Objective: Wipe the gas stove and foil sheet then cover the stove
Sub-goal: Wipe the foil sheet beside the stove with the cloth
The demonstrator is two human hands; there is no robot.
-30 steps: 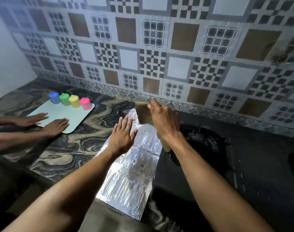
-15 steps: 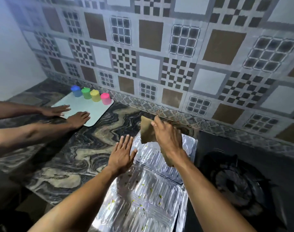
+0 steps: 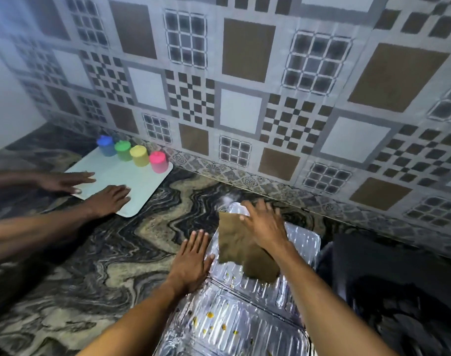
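A ribbed silver foil sheet (image 3: 234, 322) with yellow food specks lies on the marble counter, left of the black gas stove (image 3: 389, 283). My right hand (image 3: 265, 224) presses a brown cloth (image 3: 242, 247) flat onto the far end of the foil; its fingers look spread over the cloth's top edge. My left hand (image 3: 191, 260) lies flat with straight fingers on the foil's left edge, holding it down. The stove's burner is dark and blurred at the right edge.
A pale tray (image 3: 132, 181) at the back left carries blue, green, yellow and pink cups (image 3: 132, 155). Another person's two hands (image 3: 91, 191) rest on that tray. The patterned tile wall (image 3: 245, 98) runs close behind the foil.
My right hand has brought the cloth from hanging upright down onto the far end of the foil. The view has swung left and closer; my left hand stays on the foil's edge.
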